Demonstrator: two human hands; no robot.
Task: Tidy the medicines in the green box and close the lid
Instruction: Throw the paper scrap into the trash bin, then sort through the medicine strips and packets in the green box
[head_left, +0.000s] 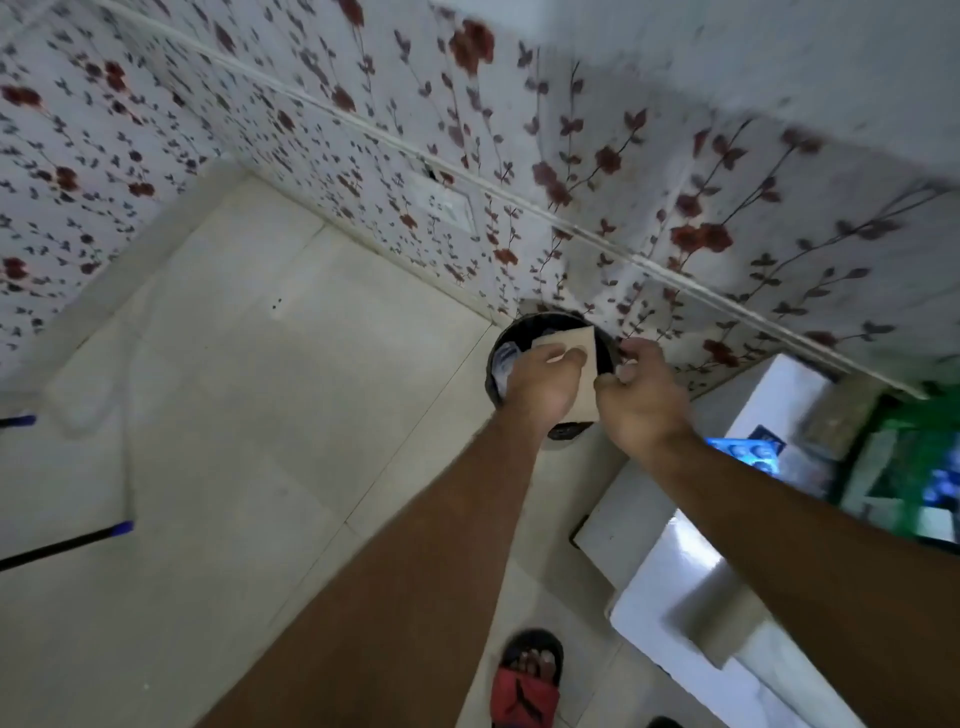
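My left hand (543, 384) grips a flat tan cardboard piece (582, 358) over a round black bin (550, 431) standing on the floor by the wall. My right hand (641, 395) hovers just right of the cardboard with fingers curled; whether it pinches the cardboard's edge is unclear. White scraps lie inside the bin. The green box (893, 467) sits at the far right on a white surface, blurred, with blue blister packs (748, 452) beside it and in it. Its lid cannot be made out.
A white table (675, 582) fills the lower right. Flowered wallpaper (571, 171) covers the wall behind the bin. Pale floor tiles (234, 415) spread left, with two dark blue-tipped rods (67, 545) at the left edge. My foot in a red sandal (527, 680) stands below.
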